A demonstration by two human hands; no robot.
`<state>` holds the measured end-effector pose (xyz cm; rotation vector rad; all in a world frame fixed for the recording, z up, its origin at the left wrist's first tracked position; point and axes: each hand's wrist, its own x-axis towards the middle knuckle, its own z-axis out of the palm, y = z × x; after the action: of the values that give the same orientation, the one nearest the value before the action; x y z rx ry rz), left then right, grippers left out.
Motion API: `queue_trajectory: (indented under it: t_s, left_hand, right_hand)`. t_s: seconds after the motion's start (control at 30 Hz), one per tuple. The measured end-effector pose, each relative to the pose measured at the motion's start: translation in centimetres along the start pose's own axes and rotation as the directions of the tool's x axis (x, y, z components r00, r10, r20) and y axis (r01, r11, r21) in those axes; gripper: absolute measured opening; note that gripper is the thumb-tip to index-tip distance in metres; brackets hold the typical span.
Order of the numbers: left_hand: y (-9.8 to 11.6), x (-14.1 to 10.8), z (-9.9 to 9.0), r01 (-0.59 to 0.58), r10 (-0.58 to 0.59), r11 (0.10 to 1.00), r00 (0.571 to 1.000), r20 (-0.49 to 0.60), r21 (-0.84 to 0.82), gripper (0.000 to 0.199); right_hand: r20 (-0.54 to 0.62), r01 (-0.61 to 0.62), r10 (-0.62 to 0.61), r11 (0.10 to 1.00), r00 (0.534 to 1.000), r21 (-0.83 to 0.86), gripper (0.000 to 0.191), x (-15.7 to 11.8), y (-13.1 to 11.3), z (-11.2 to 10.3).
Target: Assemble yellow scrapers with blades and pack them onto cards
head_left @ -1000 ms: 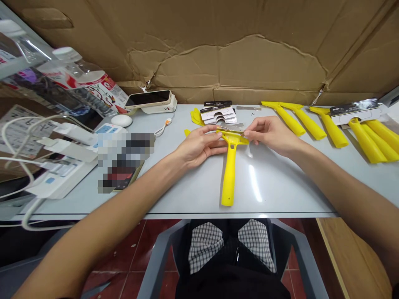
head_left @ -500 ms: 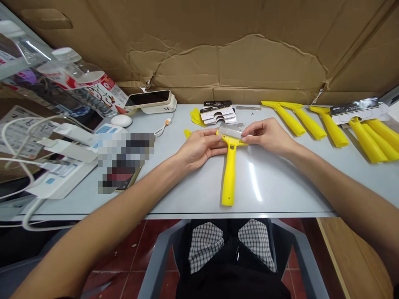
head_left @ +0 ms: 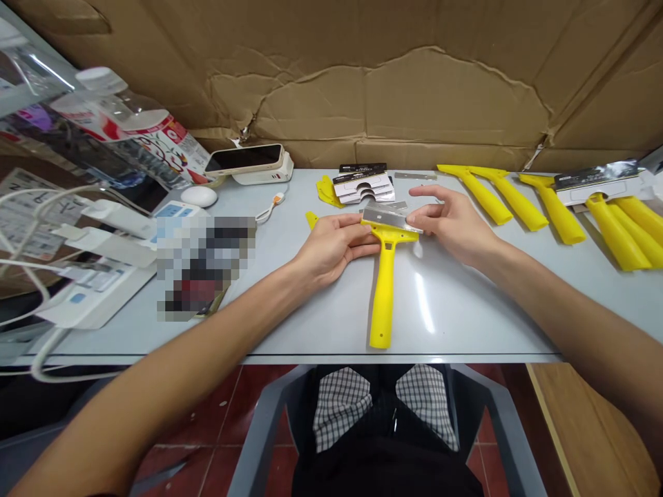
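Observation:
A yellow scraper (head_left: 382,297) lies on the table with its handle toward me. Along its head rests a metal blade (head_left: 388,218). My left hand (head_left: 331,247) is closed on the left end of the scraper head, gripping it between thumb and fingers. At the blade's right end, my right hand (head_left: 450,221) has its thumb and a finger on the metal while the index finger is raised off it. Just behind the head lies another thin metal strip, mostly hidden. Black-and-white cardboard sleeves (head_left: 362,188) sit beyond, beside a yellow plastic piece (head_left: 327,190).
Several yellow scraper handles (head_left: 556,210) lie at the right, some under a black-and-white card (head_left: 595,185). A loose blade (head_left: 415,175) is at the back. To the left are phones (head_left: 246,160), a white mouse (head_left: 199,197), a power strip (head_left: 88,297) with cables, and bottles (head_left: 155,145).
The blade has come to lie more nearly along the scraper head. My right index finger has lifted, and that hand has shifted slightly right. My left hand keeps its grip.

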<state>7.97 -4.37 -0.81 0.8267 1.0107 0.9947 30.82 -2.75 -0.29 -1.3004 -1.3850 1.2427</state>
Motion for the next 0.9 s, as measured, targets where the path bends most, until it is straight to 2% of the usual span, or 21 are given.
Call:
queue_trajectory:
  t_s: [0.3,0.47,0.63,0.77,0.9]
  left_hand:
    - [-0.28,-0.45,0.07,-0.093,0.094,0.996,0.995,0.025,-0.017,0.013]
    - [-0.41,-0.30,-0.10,-0.104,0.104,0.995,0.994,0.039,-0.008,0.018]
    - [-0.35,-0.35,-0.08,-0.095,0.094,0.995,0.994,0.064,0.013,0.017]
    - [-0.02,-0.11,-0.14,-0.046,0.046,0.999,0.999,-0.012,0.020,0.008]
    - [0.41,0.27,-0.24,-0.010,0.014,0.999,0.995,-0.101,0.038,0.010]
  right_hand:
    - [0.009,0.002,-0.002,1.000,1.000,-0.021,0.037,-0.15,0.16,0.25]
    - [-0.004,-0.011,0.011,0.999,1.000,-0.039,0.034,-0.26,0.18,0.32]
    - [-0.027,0.026,-0.028,0.998,0.999,-0.048,0.030,-0.27,0.14,0.48]
    - [-0.007,0.063,-0.063,0.997,0.998,-0.039,0.031,-0.37,0.03,0.48]
    - [0.039,0.091,-0.089,0.995,0.995,-0.043,0.031,-0.41,0.03,0.36]
